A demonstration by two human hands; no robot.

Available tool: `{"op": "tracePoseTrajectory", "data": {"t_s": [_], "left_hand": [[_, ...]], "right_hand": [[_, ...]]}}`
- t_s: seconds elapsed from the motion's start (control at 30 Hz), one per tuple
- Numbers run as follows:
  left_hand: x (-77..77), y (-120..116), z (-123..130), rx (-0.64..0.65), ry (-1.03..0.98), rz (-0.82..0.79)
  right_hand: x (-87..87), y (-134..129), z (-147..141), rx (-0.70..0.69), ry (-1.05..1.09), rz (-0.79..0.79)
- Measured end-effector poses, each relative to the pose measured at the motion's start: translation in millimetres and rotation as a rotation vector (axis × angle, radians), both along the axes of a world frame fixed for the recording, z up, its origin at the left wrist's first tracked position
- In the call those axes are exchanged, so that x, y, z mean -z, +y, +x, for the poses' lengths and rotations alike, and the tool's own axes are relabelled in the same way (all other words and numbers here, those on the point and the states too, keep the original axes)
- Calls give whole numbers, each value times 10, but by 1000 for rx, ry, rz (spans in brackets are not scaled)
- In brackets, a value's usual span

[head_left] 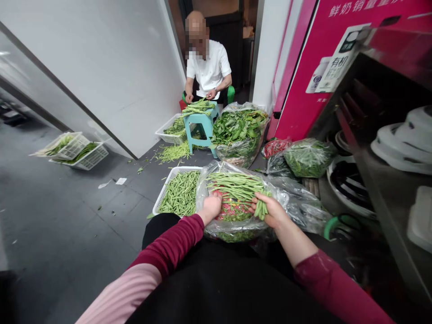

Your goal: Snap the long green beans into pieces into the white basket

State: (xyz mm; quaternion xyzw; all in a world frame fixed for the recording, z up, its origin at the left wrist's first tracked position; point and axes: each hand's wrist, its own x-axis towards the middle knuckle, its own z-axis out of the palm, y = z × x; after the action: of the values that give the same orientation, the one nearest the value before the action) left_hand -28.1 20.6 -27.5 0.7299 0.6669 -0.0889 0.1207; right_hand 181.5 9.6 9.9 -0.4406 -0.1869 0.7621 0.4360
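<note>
Several slim green beans (261, 209) fill clasped right fingers (265, 199); left fingers (216, 198) curl, contents unclear.

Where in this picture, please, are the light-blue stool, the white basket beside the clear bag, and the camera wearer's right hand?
Light-blue stool (198, 119): head view, front panel below the seat.
White basket (186, 169): head view, far rim.
Right hand (272, 212): head view, middle of the hand.

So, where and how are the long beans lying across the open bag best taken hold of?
Probably around the middle of the long beans, coming from above and closing crosswise: they lie roughly parallel, sideways across the clear bag, with their upper side exposed.
</note>
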Motion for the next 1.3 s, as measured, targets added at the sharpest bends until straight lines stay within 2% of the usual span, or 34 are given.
{"op": "tracePoseTrajectory", "data": {"t_s": [0.07,0.17,0.23,0.3,0.37,0.43,0.47,0.53,0.6,0.67,0.8,0.83,0.9,0.97,1.0,1.03,1.1,1.17,1.23,1.3], "left_hand": [[29,-29,6,18,10,-38],[-69,-28,0,64,-4,-68],[-258,-15,-8,105,-19,-71],[-537,-16,2,161,-36,-71],[-852,-48,45,229,-60,-70],[-1125,-122,116,302,-83,-57],[-1225,-176,156,338,-88,-41],[-1330,-312,227,418,-96,-3],[-1328,-466,273,502,-124,12],[-1278,-604,284,542,-187,-3],[-1244,-720,232,407,-452,-38],[-1253,-711,215,369,-551,-83],[-1249,-659,188,288,-741,-289],[-1169,-578,175,162,-846,-548],[-1091,-531,172,73,-854,-619],[-990,-483,171,-25,-834,-618],[-748,-388,167,-194,-752,-472],[-523,-302,155,-297,-676,-337],[-400,-227,135,-301,-684,-313],[-417,-157,123,-248,-820,-294]], "right_hand": [[10,39,18,-2,10,54],[43,86,21,50,-248,180],[75,106,13,44,-477,271],[99,98,-12,-67,-592,327],[99,48,-57,-244,-558,336],[72,-36,-115,-413,-400,277],[52,-84,-146,-464,-297,226],[14,-178,-211,-467,-101,111],[-10,-257,-272,-374,7,36],[-21,-313,-319,-259,29,47],[-47,-328,-325,-83,-75,270],[-56,-314,-312,-51,-127,333],[-73,-279,-278,2,-242,419],[-83,-251,-245,58,-362,455],[-86,-243,-229,84,-430,470],[-89,-238,-211,110,-512,497],[-96,-231,-174,177,-699,583],[-111,-218,-138,236,-851,658],[-132,-194,-110,228,-868,648],[-153,-169,-99,130,-763,596]]}}
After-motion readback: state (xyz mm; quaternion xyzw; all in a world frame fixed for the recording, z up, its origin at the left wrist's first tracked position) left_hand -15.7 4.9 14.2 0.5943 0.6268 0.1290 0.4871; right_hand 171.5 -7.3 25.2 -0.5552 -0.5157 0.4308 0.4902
